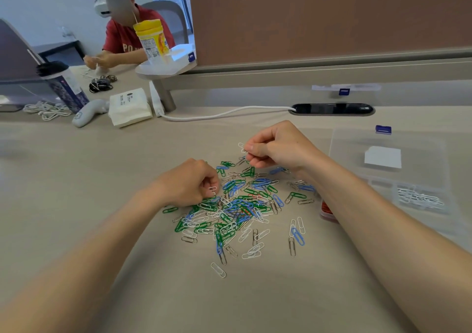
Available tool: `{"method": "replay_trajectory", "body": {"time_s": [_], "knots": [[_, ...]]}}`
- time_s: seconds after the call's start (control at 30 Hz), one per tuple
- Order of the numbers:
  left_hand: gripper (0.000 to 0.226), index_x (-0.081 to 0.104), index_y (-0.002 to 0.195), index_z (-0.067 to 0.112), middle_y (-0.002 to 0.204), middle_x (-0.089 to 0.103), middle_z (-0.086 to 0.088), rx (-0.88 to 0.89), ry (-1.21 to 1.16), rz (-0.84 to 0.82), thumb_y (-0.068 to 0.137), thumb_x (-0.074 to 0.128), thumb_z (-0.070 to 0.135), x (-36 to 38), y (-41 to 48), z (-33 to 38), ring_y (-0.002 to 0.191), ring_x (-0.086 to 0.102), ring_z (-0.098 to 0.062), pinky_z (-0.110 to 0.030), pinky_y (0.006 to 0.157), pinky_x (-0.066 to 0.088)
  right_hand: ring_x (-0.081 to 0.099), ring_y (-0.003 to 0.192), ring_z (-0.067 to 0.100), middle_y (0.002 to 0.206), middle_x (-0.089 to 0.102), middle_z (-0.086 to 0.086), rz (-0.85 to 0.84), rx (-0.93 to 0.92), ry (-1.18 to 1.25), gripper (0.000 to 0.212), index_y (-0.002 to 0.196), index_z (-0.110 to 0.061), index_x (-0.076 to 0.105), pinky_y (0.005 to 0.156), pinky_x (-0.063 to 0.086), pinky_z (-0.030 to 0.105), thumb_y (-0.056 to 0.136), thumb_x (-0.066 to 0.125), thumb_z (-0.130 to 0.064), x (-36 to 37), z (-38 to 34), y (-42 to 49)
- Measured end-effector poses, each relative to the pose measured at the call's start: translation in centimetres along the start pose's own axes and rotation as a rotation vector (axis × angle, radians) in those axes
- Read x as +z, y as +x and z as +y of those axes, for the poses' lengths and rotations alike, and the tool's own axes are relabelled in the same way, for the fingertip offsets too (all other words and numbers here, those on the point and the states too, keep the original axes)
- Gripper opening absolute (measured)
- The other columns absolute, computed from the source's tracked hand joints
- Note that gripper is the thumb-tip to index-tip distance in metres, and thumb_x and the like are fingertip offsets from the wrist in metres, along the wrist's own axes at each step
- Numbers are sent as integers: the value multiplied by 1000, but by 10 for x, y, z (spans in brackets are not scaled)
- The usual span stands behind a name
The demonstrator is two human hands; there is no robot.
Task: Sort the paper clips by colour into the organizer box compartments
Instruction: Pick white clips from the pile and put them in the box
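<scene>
A heap of green, blue, white, silver and a few red paper clips (237, 205) lies on the beige table in front of me. My left hand (189, 182) sits at the heap's left edge, fingers curled, pinching a white clip (212, 189). My right hand (275, 146) hovers above the heap's far side and pinches another white clip (241, 147) between thumb and fingers. The clear organizer box (357, 138) lies open to the right. One of its compartments holds several white clips (419, 197); red clips (326, 209) show beside my right forearm.
A white cable (217, 114) runs across the table behind the heap to a black cable port (332, 109). At the far left stand a tissue pack (130, 107), a controller (88, 113) and a dark bottle (63, 85). Another person sits behind, beyond a yellow jar (152, 39).
</scene>
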State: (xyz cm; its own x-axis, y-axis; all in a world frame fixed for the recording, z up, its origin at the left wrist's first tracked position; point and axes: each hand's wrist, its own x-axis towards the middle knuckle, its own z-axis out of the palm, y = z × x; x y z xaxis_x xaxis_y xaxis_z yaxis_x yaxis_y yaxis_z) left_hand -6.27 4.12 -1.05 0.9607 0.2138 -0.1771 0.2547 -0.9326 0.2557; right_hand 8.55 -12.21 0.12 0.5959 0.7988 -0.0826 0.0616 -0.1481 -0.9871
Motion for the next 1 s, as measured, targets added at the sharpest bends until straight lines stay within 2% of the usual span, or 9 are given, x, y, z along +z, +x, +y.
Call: {"method": "replay_trajectory", "body": {"time_s": [0.13, 0.27, 0.37, 0.47, 0.63, 0.8, 1.0], "knots": [[21, 65, 74, 16, 70, 61, 9, -4, 28, -8, 81, 61, -3, 1, -2, 3, 58, 50, 4, -7, 56, 38, 66, 56, 13, 67, 71, 8, 1, 0, 0, 9, 80, -6, 71, 55, 55, 19, 88, 70, -4, 0, 0, -2], [23, 64, 74, 23, 67, 61, 14, 57, -64, 68, 84, 67, 2, -3, -10, 9, 62, 54, 6, -5, 59, 37, 64, 54, 13, 65, 70, 7, 3, -4, 8, 8, 80, -4, 71, 54, 55, 18, 88, 69, -3, 1, -1, -5], [14, 71, 84, 18, 72, 65, 11, 113, -135, 49, 84, 72, 4, 1, -13, 17, 65, 55, 1, -8, 62, 40, 63, 53, 12, 64, 70, 7, 0, -4, 2, 9, 80, -4, 71, 55, 56, 18, 88, 69, -3, 2, 0, -6], [18, 72, 92, 21, 77, 66, 5, 128, -91, 8, 84, 71, 5, 8, -10, 20, 67, 54, -2, -10, 61, 40, 64, 54, 12, 65, 70, 7, -1, -6, -7, 9, 80, -5, 71, 55, 56, 19, 88, 69, -3, 2, 1, -6], [17, 67, 83, 19, 71, 60, 12, 133, -31, 5, 84, 67, 1, 10, -10, 23, 64, 52, 3, -7, 58, 37, 64, 52, 11, 67, 71, 8, 0, -8, -14, 7, 81, -3, 71, 55, 56, 19, 88, 69, -3, 1, 3, -8], [17, 65, 80, 19, 77, 57, 9, 162, 12, 22, 83, 67, 2, 11, -9, 25, 66, 51, -2, -7, 59, 34, 63, 51, 11, 67, 70, 9, 4, -10, -14, 8, 80, -3, 71, 56, 56, 20, 88, 69, -2, 2, 4, -8], [17, 67, 77, 20, 72, 65, 10, 98, -176, 106, 84, 72, 5, 5, -11, 24, 64, 58, -1, -9, 62, 43, 64, 54, 13, 68, 71, 9, 12, -7, -14, 8, 80, -5, 71, 56, 56, 20, 88, 70, -4, -1, 2, -9]]}}
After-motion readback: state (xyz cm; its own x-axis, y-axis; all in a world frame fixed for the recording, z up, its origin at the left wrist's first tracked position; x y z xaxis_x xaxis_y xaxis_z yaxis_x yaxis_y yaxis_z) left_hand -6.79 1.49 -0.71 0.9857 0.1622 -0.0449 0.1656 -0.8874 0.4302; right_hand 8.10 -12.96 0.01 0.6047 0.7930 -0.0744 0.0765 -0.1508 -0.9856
